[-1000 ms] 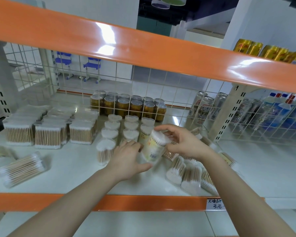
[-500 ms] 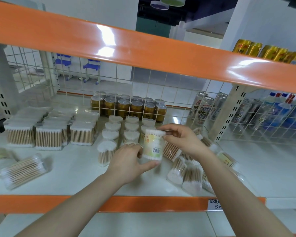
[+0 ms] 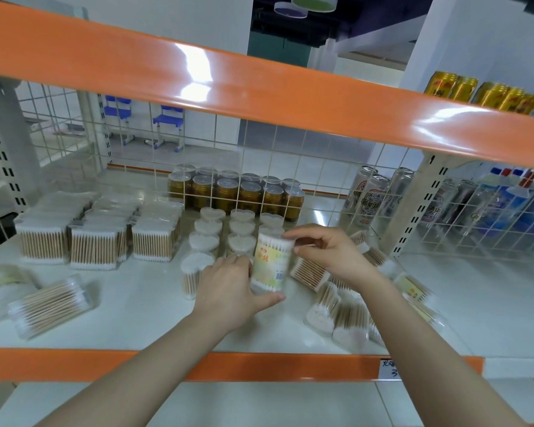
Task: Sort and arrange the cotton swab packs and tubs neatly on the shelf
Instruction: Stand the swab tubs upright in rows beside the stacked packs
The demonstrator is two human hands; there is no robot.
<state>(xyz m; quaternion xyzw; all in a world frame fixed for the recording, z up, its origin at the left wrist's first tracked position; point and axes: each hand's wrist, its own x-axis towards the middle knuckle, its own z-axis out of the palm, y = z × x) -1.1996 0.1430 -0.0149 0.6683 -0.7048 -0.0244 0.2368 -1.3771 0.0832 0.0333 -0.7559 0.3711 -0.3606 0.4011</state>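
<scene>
The white shelf (image 3: 136,303) carries neat rows of standing tubs (image 3: 208,235). The labelled tub (image 3: 270,263), tilted a second ago, now stands upright at the third row's front. The left hand (image 3: 228,291) grips its base, the right hand (image 3: 324,254) pinches its top. Fallen tubs (image 3: 336,312) wait at the right.
</scene>
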